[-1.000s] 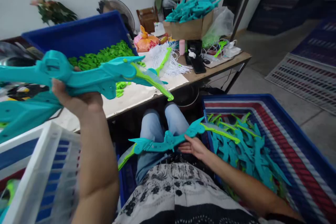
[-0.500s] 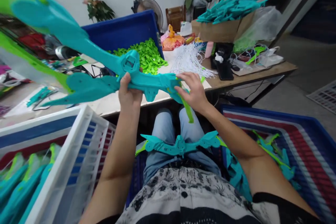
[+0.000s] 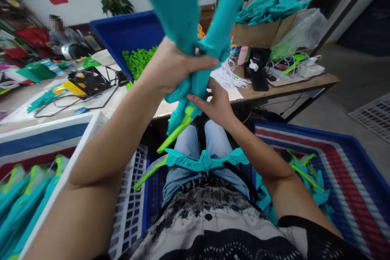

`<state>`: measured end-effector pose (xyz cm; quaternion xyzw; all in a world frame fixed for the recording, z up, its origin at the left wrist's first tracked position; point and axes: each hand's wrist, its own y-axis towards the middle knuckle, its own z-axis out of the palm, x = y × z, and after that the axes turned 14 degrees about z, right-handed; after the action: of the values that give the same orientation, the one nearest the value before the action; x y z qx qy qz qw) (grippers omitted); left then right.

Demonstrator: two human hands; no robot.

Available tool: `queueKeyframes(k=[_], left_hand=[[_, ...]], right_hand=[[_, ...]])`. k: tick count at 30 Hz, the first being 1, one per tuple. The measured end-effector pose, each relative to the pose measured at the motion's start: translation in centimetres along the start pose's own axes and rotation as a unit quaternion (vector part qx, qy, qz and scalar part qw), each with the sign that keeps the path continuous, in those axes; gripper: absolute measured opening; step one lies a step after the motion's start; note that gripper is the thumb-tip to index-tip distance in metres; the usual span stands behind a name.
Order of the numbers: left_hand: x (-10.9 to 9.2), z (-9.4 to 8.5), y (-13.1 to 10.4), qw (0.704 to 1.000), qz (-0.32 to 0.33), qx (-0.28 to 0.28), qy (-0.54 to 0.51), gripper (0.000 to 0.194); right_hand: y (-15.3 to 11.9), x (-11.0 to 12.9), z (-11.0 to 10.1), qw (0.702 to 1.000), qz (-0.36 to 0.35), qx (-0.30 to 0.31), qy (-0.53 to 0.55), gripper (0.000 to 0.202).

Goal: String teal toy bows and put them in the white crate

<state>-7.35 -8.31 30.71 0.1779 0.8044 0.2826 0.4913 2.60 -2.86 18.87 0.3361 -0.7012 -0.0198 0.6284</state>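
A large teal plastic piece [image 3: 179, 12] stands upright above the table edge, blurred at its top and running out of view. My left hand [image 3: 179, 63] is wrapped round its middle, thumb across the front. Lower down, my right hand [image 3: 213, 103] grips the same piece, its thumb near a bright green limb [image 3: 176, 132] that points down and left. Some of my right fingers are hidden behind the piece. Across my lap lies another teal bow-shaped part [image 3: 205, 161] with a green limb at its left end.
A blue bin [image 3: 122, 34] with green pieces tilts on the table. Teal parts fill a cardboard box [image 3: 258, 34] at the back right. Crates stand at both sides: a white one [image 3: 94, 124] left, a blue one [image 3: 359, 140] right. A person sits at the far left.
The held teal piece has swung from pointing left to upright, and its green end now points down-left. My left hand has moved up and turned over; my right hand has shifted slightly left and down.
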Motion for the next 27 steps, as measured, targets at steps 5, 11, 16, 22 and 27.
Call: queueKeyframes(k=[5,11,16,22,27], left_hand=[[2.0,4.8,-3.0,0.944,-0.05,0.184,0.27,0.027],[11.7,10.9,-11.5,0.815,-0.14,0.441,0.347,0.042],[18.4,10.6,-12.3,0.801,-0.224,0.521,0.191,0.061],[24.9,8.4,-9.4,0.787,-0.297,0.537,0.071,0.055],[27.4,7.9,-9.9,0.803,-0.238,0.518,0.177,0.072]], right_hand=[[-5.4,-4.2,2.8,0.952,0.21,-0.018,0.22,0.045],[-13.5,-10.8,7.3,0.742,0.499,-0.089,0.44,0.036],[-16.8,-12.2,7.0,0.667,0.569,-0.03,0.48,0.014],[-17.5,-10.6,3.0,0.846,0.486,0.133,0.173,0.023],[-14.4,-12.9,0.0,0.937,0.168,0.174,-0.251,0.035]])
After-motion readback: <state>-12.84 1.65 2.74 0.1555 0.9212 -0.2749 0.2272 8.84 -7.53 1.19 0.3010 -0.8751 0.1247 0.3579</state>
